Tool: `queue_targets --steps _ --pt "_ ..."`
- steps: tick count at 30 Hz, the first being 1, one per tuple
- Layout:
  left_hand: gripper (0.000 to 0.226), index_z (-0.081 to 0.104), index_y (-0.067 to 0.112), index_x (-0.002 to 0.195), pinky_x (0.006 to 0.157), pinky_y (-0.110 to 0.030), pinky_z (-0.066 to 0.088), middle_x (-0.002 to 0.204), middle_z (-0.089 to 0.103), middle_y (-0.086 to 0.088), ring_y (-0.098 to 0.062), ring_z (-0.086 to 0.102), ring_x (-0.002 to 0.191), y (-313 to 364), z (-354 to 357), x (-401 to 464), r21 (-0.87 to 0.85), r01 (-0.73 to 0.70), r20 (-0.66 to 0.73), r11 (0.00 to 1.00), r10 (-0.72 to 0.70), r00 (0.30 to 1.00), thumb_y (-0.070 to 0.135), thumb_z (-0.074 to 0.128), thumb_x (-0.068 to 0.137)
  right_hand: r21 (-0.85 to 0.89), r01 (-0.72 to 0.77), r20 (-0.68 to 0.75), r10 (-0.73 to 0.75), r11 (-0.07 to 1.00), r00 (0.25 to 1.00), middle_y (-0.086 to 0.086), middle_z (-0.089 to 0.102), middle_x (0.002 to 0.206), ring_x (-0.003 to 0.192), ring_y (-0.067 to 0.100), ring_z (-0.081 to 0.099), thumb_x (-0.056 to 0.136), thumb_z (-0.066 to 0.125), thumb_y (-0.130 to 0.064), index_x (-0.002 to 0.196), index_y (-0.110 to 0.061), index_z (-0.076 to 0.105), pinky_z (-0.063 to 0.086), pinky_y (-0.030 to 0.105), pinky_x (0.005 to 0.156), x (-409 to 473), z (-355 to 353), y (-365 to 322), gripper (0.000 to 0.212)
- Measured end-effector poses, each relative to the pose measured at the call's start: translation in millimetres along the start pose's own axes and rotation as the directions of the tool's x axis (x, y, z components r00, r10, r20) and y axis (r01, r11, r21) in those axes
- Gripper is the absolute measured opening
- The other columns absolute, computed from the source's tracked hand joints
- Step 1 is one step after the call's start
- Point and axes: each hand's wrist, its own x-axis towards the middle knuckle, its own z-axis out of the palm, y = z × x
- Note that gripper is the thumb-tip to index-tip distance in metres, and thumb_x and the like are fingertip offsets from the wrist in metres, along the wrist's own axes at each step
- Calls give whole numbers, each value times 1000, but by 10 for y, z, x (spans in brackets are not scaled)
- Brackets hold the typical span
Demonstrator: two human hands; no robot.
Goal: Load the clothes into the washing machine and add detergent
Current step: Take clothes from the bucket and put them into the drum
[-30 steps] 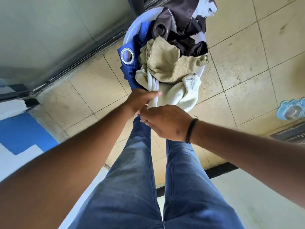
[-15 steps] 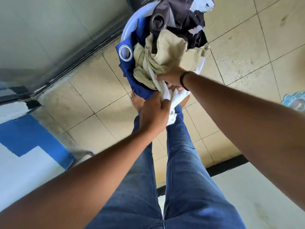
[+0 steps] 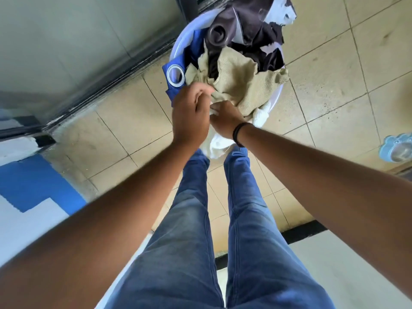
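Head view: hands point(image 3: 191, 112) hide white cloth point(image 3: 219, 146), probably gripped.

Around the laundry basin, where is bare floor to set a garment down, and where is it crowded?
Bare tiles lie left of the basin, toward the dark door track, and right of it, before the blue object. Crowded: the basin, heaped with beige cloth, with the left hand and right hand at its near rim.

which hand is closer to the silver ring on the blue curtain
Left. The left hand sits just below the silver ring, nearly touching the blue curtain. The right hand is farther right, on the white cloth.
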Motion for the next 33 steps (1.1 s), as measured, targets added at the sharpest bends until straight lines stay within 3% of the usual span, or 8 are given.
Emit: queue_targets --steps 4,10,14,17,19,22,27,33 --pt "39 68 15 128 79 -7 50 135 63 -4 -13 57 125 -90 155 531 -34 392 635 919 -283 719 15 50 93 -46 160 16 -159 986 987 8 63 94 83 25 56 85 49 -9 97 -18 68 36 25 65 -238 -128 -14 24" --pt "55 42 14 152 92 -3 24 162 32 1 -8 29 145 -362 333 795 331 137 780 934 -352 517 16 49 97 -65 279 164 -265 958 950 3 69 123 90 15 67 84 51 -10 128 -23 67 52 27 74 -660 -494 -118 49" --pt "53 59 7 138 107 -21 33 148 52 -6 -19 45 139 -384 351 814 357 153 717 921 -376 587 33 55 92 100 355 300 -368 930 880 5 74 110 102 19 68 72 53 -15 113 -15 74 53 28 89 -885 -836 -248 46" --pt "62 72 4 97 78 -30 43 97 71 -6 -28 64 100 -318 351 751 417 108 547 902 -344 763 57 48 75 250 352 299 -417 902 858 14 73 112 110 32 67 77 58 -4 115 -5 72 54 43 97 -825 -1137 -229 40" --pt "59 73 8 92 71 -32 43 89 71 -8 -28 64 89 -291 325 670 506 151 293 849 -334 896 61 51 78 162 371 256 -402 915 879 11 73 114 111 28 67 82 61 1 117 -9 72 52 45 99 -697 -1278 -160 38" --pt "26 70 12 94 70 -27 37 94 71 -3 -24 61 88 -283 253 450 400 305 25 864 -343 939 35 58 87 -298 294 61 -289 908 955 8 68 121 112 26 63 86 63 -8 125 -24 66 47 29 93 -459 -1417 -42 42" --pt "33 62 17 80 59 -25 40 71 63 6 -9 55 67 -206 -20 -58 260 145 217 955 -204 955 48 61 91 -481 29 -370 -233 876 899 15 62 121 108 37 59 83 61 -7 122 -21 61 51 43 90 -196 -1426 159 42" --pt "42 35 17 63 52 -33 26 61 45 0 -28 48 65 -245 -307 -404 543 -33 478 839 -276 834 32 57 96 -491 -24 -605 -321 871 728 14 61 107 98 38 57 76 43 5 101 -13 59 42 39 73 -62 -1301 201 35"
